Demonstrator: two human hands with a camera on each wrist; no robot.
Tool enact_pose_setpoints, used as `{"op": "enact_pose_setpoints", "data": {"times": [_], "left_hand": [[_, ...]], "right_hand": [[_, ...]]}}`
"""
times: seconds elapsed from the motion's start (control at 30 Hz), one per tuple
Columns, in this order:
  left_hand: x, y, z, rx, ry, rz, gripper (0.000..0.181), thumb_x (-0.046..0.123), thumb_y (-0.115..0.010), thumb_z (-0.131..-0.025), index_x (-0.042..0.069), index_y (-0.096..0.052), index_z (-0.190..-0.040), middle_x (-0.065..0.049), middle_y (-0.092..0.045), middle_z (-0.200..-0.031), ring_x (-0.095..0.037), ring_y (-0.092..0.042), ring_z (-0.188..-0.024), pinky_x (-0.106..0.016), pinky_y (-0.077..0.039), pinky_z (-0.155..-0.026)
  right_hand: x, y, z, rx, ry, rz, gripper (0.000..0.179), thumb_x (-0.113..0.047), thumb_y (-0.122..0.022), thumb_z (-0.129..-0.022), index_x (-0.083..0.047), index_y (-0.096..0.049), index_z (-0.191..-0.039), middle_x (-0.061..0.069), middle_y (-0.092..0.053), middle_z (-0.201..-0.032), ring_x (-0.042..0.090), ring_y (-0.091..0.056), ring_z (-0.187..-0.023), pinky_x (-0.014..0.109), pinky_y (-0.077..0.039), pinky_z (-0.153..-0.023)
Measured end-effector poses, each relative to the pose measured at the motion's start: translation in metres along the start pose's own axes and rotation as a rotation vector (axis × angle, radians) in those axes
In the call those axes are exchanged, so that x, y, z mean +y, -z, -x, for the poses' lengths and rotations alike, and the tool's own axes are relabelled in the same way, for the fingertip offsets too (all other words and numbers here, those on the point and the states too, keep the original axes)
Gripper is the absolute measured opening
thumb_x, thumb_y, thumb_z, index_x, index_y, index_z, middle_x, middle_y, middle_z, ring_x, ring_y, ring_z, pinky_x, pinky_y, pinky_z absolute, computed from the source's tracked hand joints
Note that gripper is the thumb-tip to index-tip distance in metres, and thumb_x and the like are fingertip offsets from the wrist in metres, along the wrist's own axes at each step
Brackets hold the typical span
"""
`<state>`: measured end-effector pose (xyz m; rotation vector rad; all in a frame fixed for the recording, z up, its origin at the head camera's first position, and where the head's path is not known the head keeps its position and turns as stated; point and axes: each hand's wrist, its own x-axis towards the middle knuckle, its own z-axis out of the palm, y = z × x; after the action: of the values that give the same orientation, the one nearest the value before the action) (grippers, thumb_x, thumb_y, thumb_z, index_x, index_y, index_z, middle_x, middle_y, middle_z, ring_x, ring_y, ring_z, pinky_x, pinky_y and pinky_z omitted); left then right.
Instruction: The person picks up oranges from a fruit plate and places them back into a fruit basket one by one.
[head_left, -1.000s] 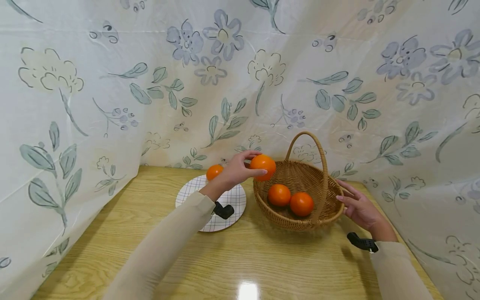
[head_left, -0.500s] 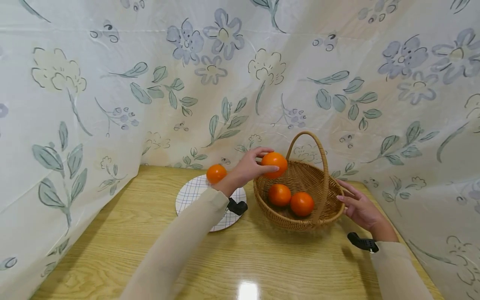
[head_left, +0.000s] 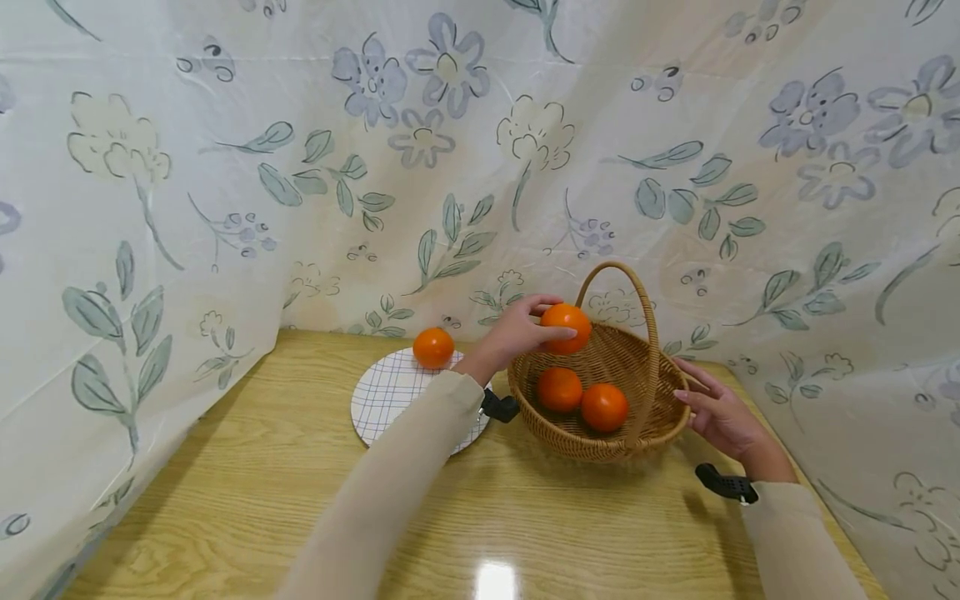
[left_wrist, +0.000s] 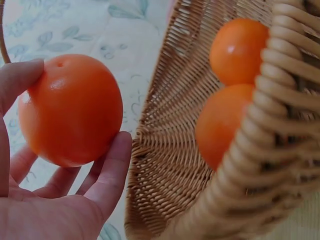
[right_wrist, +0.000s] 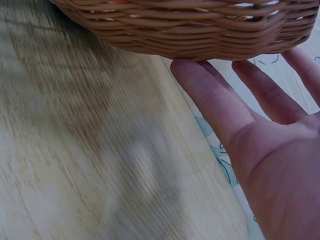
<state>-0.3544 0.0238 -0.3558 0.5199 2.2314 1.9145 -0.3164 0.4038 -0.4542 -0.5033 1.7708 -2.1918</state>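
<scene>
My left hand (head_left: pixel 522 327) has room to pass down into the basket (head_left: pixel 622 354) left of its arched handle (head_left: pixel 651 333), which blocks the way rightward, though two orange fruits (head_left: pixel 559 390) crowd the floor below.

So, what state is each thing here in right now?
Basket: open-topped, handle up
Left basket fruit: lying inside
Right basket fruit: lying inside, beside it
Left hand: gripping the held fruit
Held fruit: raised off the table
Right hand: fingertips against the basket's outside
Plate: flat on the table, partly hidden
Plate fruit: sitting at the far edge
Flowered cloth: hanging behind the table
</scene>
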Motion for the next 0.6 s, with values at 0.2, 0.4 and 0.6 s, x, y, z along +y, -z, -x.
{"op": "enact_pose_setpoints", "data": {"times": [0.2,0.4,0.6], "left_hand": [[-0.007,-0.009,-0.012,0.009,0.022,0.014,0.059,0.026,-0.087,-0.084,0.019,-0.062,-0.136,-0.008,-0.058,-0.126,-0.022,-0.065,-0.102,-0.032,-0.061,-0.082],[-0.009,-0.019,-0.018,0.010,0.060,0.072,0.062,0.020,-0.087,-0.083,0.017,-0.060,-0.139,-0.009,-0.060,-0.127,-0.022,-0.065,-0.104,-0.044,-0.060,-0.093],[-0.011,-0.031,-0.023,-0.008,0.099,0.131,0.059,0.009,-0.085,-0.082,0.014,-0.060,-0.135,-0.010,-0.059,-0.128,-0.024,-0.063,-0.103,-0.058,-0.053,-0.102]], "right_hand": [[-0.001,0.001,0.001,-0.012,0.000,-0.008,0.067,0.003,-0.040,-0.107,-0.015,-0.015,-0.166,-0.005,-0.054,-0.143,0.013,-0.066,-0.120,0.036,-0.061,-0.091],[-0.002,0.000,0.003,-0.018,0.004,0.001,0.066,0.002,-0.040,-0.107,-0.014,-0.014,-0.166,-0.003,-0.053,-0.143,0.014,-0.067,-0.119,0.035,-0.061,-0.090],[-0.002,-0.002,0.005,-0.016,0.005,-0.003,0.069,0.003,-0.042,-0.107,-0.012,-0.010,-0.166,-0.004,-0.054,-0.142,0.014,-0.066,-0.119,0.035,-0.061,-0.091]]}}
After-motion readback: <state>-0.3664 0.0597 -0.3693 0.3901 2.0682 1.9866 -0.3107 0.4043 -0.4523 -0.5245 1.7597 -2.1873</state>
